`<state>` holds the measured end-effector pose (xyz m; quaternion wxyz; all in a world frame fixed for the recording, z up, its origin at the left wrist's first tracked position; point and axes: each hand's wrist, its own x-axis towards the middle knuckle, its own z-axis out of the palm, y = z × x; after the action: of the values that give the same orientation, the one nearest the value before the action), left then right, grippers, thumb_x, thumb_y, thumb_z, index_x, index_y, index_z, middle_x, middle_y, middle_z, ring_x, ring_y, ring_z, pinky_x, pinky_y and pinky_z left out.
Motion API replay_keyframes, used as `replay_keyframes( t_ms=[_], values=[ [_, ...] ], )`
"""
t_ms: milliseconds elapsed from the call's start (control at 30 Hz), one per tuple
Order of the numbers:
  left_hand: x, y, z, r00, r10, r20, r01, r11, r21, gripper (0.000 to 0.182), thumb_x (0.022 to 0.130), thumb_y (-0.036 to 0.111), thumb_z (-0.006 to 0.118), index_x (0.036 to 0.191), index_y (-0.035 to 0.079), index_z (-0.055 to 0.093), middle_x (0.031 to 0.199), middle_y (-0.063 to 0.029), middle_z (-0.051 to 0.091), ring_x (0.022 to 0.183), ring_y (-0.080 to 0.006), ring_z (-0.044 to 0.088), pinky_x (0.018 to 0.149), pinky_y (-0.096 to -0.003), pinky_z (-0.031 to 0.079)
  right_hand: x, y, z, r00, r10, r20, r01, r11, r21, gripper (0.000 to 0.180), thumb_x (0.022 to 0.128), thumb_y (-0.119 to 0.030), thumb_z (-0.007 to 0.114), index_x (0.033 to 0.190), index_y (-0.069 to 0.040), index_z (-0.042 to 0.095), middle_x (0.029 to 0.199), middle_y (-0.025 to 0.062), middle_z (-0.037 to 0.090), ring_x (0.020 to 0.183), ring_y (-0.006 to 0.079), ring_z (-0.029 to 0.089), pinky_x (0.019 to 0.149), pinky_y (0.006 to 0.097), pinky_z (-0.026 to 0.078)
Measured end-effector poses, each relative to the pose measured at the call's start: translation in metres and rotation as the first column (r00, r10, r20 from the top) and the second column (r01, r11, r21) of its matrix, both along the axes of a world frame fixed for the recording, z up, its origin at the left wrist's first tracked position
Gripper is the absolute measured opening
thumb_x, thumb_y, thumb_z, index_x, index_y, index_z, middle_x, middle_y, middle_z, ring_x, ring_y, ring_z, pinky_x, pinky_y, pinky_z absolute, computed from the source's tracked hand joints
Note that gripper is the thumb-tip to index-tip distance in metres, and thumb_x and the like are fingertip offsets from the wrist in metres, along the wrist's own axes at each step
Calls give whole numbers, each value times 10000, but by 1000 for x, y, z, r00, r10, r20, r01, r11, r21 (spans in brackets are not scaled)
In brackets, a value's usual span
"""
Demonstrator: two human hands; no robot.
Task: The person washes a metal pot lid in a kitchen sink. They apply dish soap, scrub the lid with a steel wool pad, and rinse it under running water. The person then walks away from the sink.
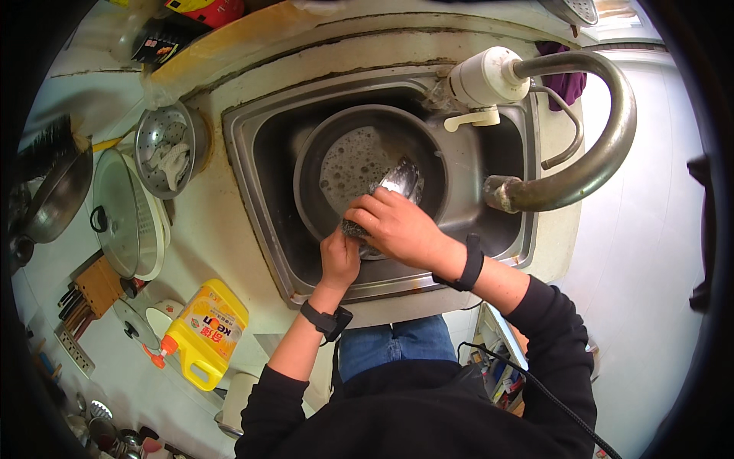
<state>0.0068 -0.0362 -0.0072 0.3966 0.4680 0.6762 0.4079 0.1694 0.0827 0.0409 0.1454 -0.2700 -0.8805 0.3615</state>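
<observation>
A steel basin (307, 149) holding foamy water (355, 160) sits in the sink. My right hand (398, 226) is over its near side, curled around a dark steel-wool scrubber (354, 229). Beyond those fingers, a shiny metal utensil (403, 177), perhaps a ladle or a large spoon, shows its wet, rounded end. My left hand (339, 255) is closed just below the scrubber at the basin's near rim. It seems to grip the utensil's other end, which the fingers hide. Both hands are close together, nearly touching.
Around the basin is the stainless-steel sink (246, 166). A curved faucet (616, 126) with a white filter (487, 77) overhangs its right side. Left on the counter are a perforated steel strainer (147, 172) with a cloth, a lidded oval container (123, 212), a knife block (103, 284) and a yellow detergent jug (212, 327).
</observation>
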Motion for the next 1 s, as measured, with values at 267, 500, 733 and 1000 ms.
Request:
replay_keyframes(
  t_ms=[267, 500, 733, 1000],
  values=[
    [-48, 19, -15, 989, -57, -135, 72, 991, 115, 366, 1080, 190, 573, 775, -10, 547, 677, -175, 517, 608, -393, 559, 563, -435, 424, 38, 61, -8, 958, -150, 244, 235, 899, -370, 382, 902, -172, 772, 1246, -55, 651, 1115, 181, 658, 1061, 401, 597, 929, 469, 502],
    [-45, 30, -9, 982, -67, -175, 78, 996, 54, 397, 1059, 178, 611, 718, -11, 539, 636, -193, 492, 579, -410, 526, 550, -444, 402, 23, 23, 1, 999, -48, 7, 47, 922, -384, 377, 907, -240, 779, 1230, -89, 656, 1026, 184, 655, 1025, 407, 602, 920, 471, 472],
    [-43, 37, -15, 990, -15, -141, 15, 1000, -5, 416, 1049, 188, 625, 695, -16, 548, 617, -198, 500, 550, -399, 532, 523, -444, 392, 21, 29, -2, 992, -68, 103, 105, 906, -411, 399, 890, -211, 792, 1240, -73, 659, 1076, 182, 649, 1069, 400, 594, 963, 467, 470],
    [-48, 34, -17, 990, -17, -141, 14, 1000, -21, 413, 1041, 193, 629, 691, -16, 562, 593, -192, 493, 526, -382, 529, 515, -433, 382, 42, 33, -3, 974, -55, 219, 166, 832, -529, 417, 894, -189, 799, 1265, -73, 647, 1109, 185, 652, 1105, 403, 600, 988, 469, 483]
  ],
)
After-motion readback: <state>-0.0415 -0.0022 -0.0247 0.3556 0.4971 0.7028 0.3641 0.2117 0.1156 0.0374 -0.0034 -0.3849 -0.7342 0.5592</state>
